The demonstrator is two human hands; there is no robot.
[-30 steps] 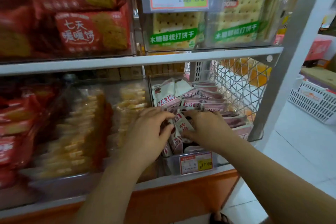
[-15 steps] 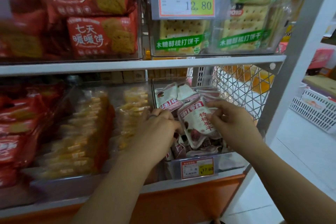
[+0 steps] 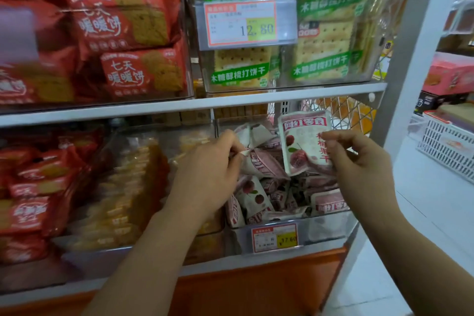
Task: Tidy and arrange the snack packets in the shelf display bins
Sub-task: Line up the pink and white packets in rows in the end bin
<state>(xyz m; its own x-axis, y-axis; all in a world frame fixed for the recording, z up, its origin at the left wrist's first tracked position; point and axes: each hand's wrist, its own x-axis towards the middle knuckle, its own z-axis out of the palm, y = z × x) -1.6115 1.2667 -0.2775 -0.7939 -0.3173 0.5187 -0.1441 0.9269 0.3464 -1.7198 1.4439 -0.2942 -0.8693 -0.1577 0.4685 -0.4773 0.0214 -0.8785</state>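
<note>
held packet (image 3: 304,143): white-pink, red fruit print, upright, face to camera, lifted over the back half of the bin, top edge just under the shelf board.
right hand (image 3: 359,164): thumb and forefinger pinch the held packet's right edge; other fingers loosely curled, nothing else in them.
left hand (image 3: 207,174): back to camera, fingers curled, pinching the upper corner of the tilted packet.
tilted packet (image 3: 264,165): same type, slanted on top of the pile, between the 2 hands; its right end meets the held packet's lower left corner, can't tell if touching.
pile (image 3: 256,199): same packets, jumbled at mixed angles, fills the bin; a few stand on edge front left, 1 lies face-out front right.
bin (image 3: 331,228): clear plastic, right end of the lower shelf.
bin tag (image 3: 274,237): red/white/yellow, on the bin's front wall, price too blurred to read.
yellow packs (image 3: 123,187): stacked in the clear bin just left, blurred; left forearm crosses its front corner.
red packs (image 3: 30,187): far left, lower shelf.
shelf board (image 3: 154,108): grey, directly above the bin.
crackers (image 3: 241,67): green-band packs in a clear bin on the upper shelf, above the pile.
upper tag (image 3: 241,23): reads 12.80, on the cracker bin front.
red biscuits (image 3: 143,74): upper shelf, left of the crackers.
mesh (image 3: 343,113): wire side panel behind and right of the held packet.
post (image 3: 410,59): grey upright, right end of the shelf.
base (image 3: 256,287): orange panel under the lower shelf.
basket (image 3: 448,146): white, slotted, far right beyond the post.
</note>
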